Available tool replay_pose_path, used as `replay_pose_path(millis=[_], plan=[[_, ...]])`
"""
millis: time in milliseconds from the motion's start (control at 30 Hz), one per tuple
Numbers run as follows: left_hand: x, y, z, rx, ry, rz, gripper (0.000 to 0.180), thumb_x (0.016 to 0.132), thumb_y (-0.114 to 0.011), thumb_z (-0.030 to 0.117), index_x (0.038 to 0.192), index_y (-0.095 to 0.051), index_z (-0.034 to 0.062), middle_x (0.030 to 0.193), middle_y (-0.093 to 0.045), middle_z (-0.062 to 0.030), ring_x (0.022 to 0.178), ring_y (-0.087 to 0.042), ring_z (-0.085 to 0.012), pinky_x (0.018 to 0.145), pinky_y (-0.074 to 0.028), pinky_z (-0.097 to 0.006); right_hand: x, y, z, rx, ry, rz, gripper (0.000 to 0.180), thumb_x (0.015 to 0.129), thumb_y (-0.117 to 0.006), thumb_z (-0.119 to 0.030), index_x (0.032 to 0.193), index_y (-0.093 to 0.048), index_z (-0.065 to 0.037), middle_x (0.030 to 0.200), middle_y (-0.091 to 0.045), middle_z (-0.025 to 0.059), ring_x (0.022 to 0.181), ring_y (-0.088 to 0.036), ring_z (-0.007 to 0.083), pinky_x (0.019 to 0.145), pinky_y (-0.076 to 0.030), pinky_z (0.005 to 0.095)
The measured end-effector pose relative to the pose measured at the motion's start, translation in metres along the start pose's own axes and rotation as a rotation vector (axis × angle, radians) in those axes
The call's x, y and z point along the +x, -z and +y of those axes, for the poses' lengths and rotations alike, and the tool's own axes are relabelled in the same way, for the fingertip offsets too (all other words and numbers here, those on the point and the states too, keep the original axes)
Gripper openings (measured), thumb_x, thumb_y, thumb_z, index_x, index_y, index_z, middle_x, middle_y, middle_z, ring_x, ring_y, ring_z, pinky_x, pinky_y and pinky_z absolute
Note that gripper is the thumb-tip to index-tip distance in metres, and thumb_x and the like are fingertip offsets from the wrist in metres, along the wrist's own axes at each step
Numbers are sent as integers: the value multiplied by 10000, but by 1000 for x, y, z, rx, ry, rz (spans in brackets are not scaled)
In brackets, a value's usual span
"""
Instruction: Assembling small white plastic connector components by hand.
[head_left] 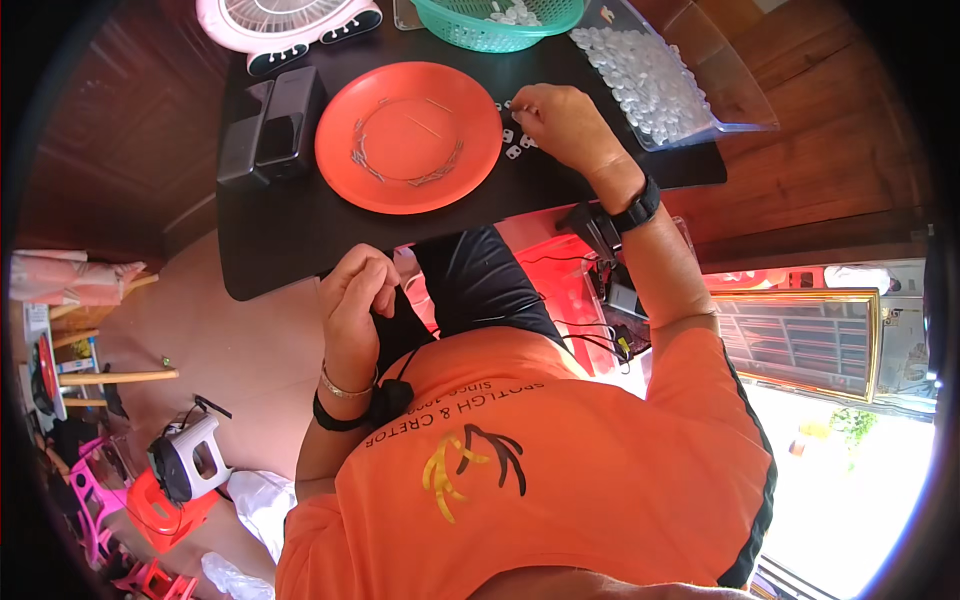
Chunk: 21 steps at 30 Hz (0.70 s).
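My right hand (568,125) is over the black table, just right of an orange plate (340,180), its thumb and fingers pinched together. Any piece between the fingertips is too small to make out. Below and beside those fingers lie several small white pieces with dark holes (513,152). Thin metal pins (436,175) are scattered in a ring on the plate, and a couple lie nearer its middle. My left hand (355,285) is held at the near table edge, below the plate, with its fingers curled closed. Whatever it may hold is hidden.
A clear bin (735,128) at the right holds a heap of whitish pieces (640,85). A green basket (490,38) with a few white pieces stands at the back. Left of the plate are dark box-shaped objects (285,120) and a pink-and-white fan (285,15). Stools (165,510) stand on the floor.
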<state>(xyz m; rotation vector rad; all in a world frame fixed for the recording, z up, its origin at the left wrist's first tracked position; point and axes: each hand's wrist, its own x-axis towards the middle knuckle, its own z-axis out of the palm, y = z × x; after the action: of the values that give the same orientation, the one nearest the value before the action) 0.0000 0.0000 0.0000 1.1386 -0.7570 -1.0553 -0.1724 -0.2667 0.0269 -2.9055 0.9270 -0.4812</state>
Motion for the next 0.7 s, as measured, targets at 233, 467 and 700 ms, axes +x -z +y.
replay_pose_path(millis=[233,467,700], plan=[[2,-2,-2,11,-7,-8,235,911,-432,162,728,-490,27,599,-392,-8,512,-349,-84,485,-293,-219,1,-2,10,124,-18,48,192,807,-533,-125,914,-685,-76,864,-655,123,808,-627,317,739,-507,388],[-1,-3,-3,47,12,-29,225,905,-431,155,731,-493,27,602,-395,-7,515,-349,-84,493,-297,-222,-5,2,25,9,19,105,184,818,-541,-110,930,-687,-96,832,-623,99,753,-618,300,697,-498,371],[-1,-4,-4,57,21,-33,222,903,-437,160,734,-493,27,603,-390,-4,515,-349,-84,495,-293,-221,-20,25,12,59,64,16,135,800,-599,-126,900,-681,-88,803,-607,92,740,-613,291,676,-489,373]])
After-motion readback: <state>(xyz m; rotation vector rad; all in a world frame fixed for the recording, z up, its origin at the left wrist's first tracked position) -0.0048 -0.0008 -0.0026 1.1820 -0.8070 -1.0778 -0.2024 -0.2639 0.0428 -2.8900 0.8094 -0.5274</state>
